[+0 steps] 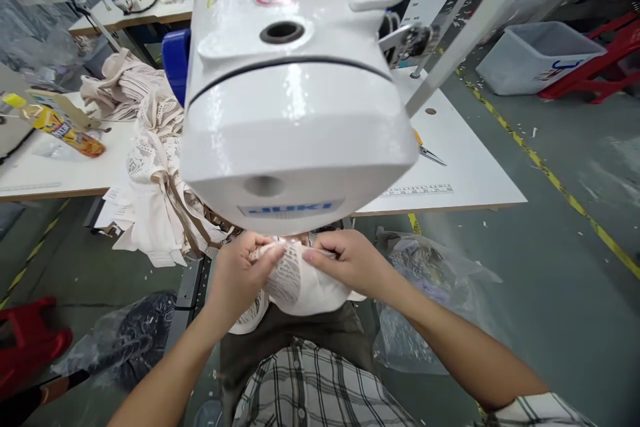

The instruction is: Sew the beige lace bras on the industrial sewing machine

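Note:
Both hands pinch the upper edge of a cream lace garment piece [313,290], which hangs down over my lap. My left hand [245,270] grips it by the lace part, thumb on top. A short way to the right, my right hand [347,260] pinches the plain fabric part, its fingers partly curled behind the cloth. Directly in front stands a white JUKI sewing machine [300,133]. Its head hides the needle area, and whether the fabric touches the machine cannot be made out. More cream lace garments [155,167] are heaped at the left of the machine.
On the white table right of the machine lie small scissors [431,155] and a ruler strip [417,191]. A drink bottle [63,130] rests at left. Plastic bags [425,293] lie on the floor, with a grey bin [540,57] and red stool [595,70] farther right.

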Demonstrator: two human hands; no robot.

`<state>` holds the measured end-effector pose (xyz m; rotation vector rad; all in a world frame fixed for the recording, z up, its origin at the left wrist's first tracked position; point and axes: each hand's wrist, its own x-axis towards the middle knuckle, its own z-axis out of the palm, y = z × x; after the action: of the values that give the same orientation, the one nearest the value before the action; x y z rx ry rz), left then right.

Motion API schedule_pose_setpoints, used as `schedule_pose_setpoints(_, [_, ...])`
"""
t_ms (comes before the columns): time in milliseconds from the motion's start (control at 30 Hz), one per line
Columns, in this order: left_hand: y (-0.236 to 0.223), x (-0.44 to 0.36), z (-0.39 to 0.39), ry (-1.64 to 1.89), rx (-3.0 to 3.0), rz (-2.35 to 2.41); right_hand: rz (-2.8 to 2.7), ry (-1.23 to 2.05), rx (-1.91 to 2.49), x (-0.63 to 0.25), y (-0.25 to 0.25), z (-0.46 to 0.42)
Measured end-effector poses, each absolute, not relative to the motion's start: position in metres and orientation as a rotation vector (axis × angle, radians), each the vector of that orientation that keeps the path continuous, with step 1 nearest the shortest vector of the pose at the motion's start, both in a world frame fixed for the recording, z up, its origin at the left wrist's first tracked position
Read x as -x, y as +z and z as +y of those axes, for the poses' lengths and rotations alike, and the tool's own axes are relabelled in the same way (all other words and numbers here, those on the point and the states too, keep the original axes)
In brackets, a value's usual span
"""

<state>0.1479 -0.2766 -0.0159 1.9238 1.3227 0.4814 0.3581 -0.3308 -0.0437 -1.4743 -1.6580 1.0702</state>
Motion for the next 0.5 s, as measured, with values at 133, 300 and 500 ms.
schedule_pose_setpoints(133, [-0.023, -0.156, -0.262, 0.514, -1.875, 1.432, -1.549, 1.154, 1.514, -0.360, -0.049, -0.313])
schedule_pose_setpoints(300, [-0.027, -0.158, -0.253, 0.617, -1.944, 1.356, -1.511, 1.142, 1.565, -0.364, -0.048, -0.301])
schedule_pose_setpoints(500, [-0.026, -0.158, -0.249, 0.600, -2.001, 1.353, -1.502, 1.106, 1.586, -0.367, -0.056, -0.298])
